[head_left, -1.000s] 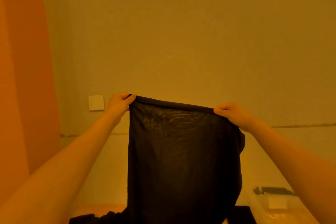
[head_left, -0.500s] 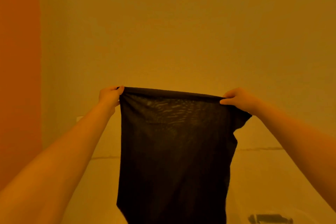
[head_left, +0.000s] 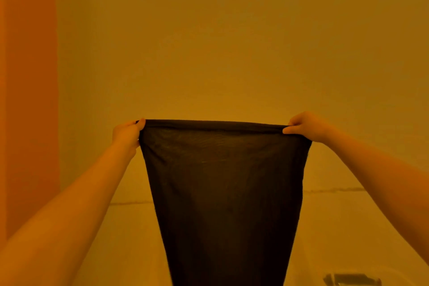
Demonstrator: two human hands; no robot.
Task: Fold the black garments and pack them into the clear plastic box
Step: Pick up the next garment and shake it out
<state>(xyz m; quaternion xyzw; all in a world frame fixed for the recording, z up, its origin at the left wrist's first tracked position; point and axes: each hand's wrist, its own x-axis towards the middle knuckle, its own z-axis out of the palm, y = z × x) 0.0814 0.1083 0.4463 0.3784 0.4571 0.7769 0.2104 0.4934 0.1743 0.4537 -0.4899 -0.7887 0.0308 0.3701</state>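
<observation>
A plain wall is filling the view, with an orange strip at the left. One black garment is hanging in the air in front of the wall. The left hand is pinching its top left corner. The right hand is pinching its top right corner. Two bare arms are reaching out. One dark blurry thing is showing at the bottom right.

Single head-worn wide-angle view, facing forward at a wall, close behind outstretched arms, held level
</observation>
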